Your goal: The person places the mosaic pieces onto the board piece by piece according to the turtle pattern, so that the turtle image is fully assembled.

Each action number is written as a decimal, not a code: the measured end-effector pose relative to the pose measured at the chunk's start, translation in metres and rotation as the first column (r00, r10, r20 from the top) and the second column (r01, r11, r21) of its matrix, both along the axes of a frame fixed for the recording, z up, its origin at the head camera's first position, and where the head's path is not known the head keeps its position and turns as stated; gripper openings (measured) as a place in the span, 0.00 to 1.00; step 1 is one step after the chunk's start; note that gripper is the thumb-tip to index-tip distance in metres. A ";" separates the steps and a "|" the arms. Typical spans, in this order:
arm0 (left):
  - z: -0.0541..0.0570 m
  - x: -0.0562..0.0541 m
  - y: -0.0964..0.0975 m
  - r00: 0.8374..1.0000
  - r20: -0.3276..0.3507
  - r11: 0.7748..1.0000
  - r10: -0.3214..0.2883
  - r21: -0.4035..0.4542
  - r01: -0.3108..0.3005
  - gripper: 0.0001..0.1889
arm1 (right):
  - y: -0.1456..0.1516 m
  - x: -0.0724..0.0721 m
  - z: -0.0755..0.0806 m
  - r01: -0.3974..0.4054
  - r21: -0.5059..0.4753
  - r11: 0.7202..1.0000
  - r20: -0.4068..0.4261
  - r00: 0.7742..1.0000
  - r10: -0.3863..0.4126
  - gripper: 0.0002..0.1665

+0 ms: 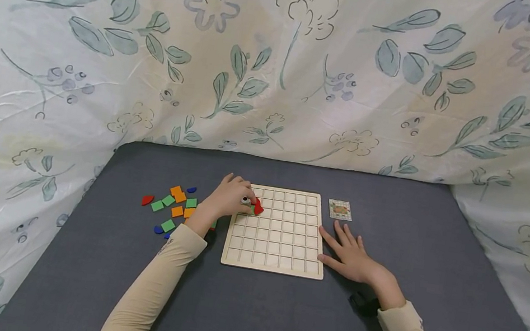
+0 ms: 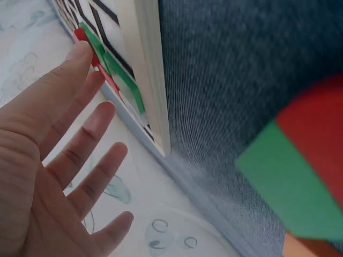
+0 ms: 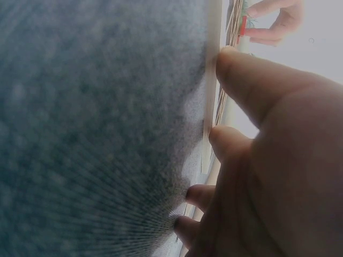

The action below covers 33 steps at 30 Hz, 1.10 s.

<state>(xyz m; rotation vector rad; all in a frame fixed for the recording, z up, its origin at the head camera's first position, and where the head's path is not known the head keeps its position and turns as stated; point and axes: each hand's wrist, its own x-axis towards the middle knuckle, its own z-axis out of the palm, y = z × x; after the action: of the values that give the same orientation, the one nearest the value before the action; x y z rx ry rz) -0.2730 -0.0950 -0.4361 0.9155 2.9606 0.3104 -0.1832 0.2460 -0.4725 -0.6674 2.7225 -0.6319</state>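
A pale wooden board point(image 1: 279, 246) with a grid of square cells lies on the dark cloth. At its upper left, my left hand point(image 1: 229, 196) pinches a red piece point(image 1: 259, 207) between thumb and index finger; the other fingers are spread in the left wrist view. Green pieces point(image 2: 126, 80) lie on the board beside the red. The red piece's full shape is partly hidden by the fingers. My right hand point(image 1: 352, 259) rests at the board's right edge, its thumb and index finger touching the rim and its fingers spread.
Left of the board lie several loose flat pieces: orange squares point(image 1: 177, 211), green squares point(image 1: 168, 225), blue rounded pieces point(image 1: 192, 190) and a red piece point(image 1: 147, 200). A small printed card point(image 1: 340, 210) lies beyond the right hand. Floral fabric point(image 1: 293, 107) hangs behind the table.
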 end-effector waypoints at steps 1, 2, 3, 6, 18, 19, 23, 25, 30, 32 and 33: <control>-0.001 0.000 0.000 1.000 0.002 1.000 -0.003 0.000 0.003 0.12 | 0.000 -0.001 -0.001 0.002 0.002 1.000 0.005 1.000 -0.002 0.41; -0.001 0.000 0.001 1.000 0.004 1.000 -0.005 0.000 0.005 0.13 | 0.001 -0.001 -0.001 0.004 0.014 1.000 0.007 1.000 -0.004 0.42; -0.001 0.000 0.001 1.000 0.002 1.000 -0.010 0.000 0.010 0.13 | 0.000 -0.001 -0.002 0.008 0.026 1.000 0.009 1.000 -0.008 0.42; -0.002 0.001 0.004 1.000 -0.005 1.000 -0.027 -0.003 0.027 0.13 | 0.000 -0.001 -0.003 0.018 0.032 0.999 0.017 1.000 -0.019 0.42; -0.003 0.001 0.017 0.998 -0.001 0.998 -0.065 -0.007 0.065 0.15 | -0.002 0.002 0.005 0.002 -0.012 1.000 0.013 1.000 -0.002 0.41; -0.004 0.001 0.018 0.998 0.000 0.998 -0.066 -0.010 0.066 0.15 | -0.002 0.001 0.004 0.000 -0.005 1.000 0.010 1.000 0.000 0.41; -0.005 -0.001 0.021 0.998 -0.002 0.997 -0.070 -0.036 0.070 0.14 | -0.001 0.000 0.001 0.003 0.004 1.000 0.008 1.000 -0.003 0.41; -0.006 -0.002 0.022 0.997 -0.006 0.997 -0.071 -0.040 0.071 0.13 | 0.000 -0.001 0.000 0.004 0.015 1.000 0.011 1.000 -0.004 0.42; -0.008 -0.003 0.025 0.996 -0.014 0.996 -0.084 -0.029 0.084 0.13 | 0.000 -0.001 -0.001 0.010 0.037 0.999 0.015 1.000 -0.010 0.42; -0.009 -0.003 0.025 0.996 -0.014 0.996 -0.083 -0.033 0.083 0.13 | -0.001 0.000 0.001 0.014 0.032 0.999 0.011 1.000 -0.014 0.42; -0.010 -0.003 0.025 0.997 -0.014 0.996 -0.080 -0.037 0.080 0.13 | -0.002 0.000 0.002 0.015 0.026 1.000 0.009 1.000 -0.015 0.42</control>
<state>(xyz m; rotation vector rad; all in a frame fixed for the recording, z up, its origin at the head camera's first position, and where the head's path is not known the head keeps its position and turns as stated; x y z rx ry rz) -0.2765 -0.0702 -0.4457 1.0337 2.9236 0.2473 -0.1831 0.2440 -0.4708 -0.6366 2.7249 -0.6013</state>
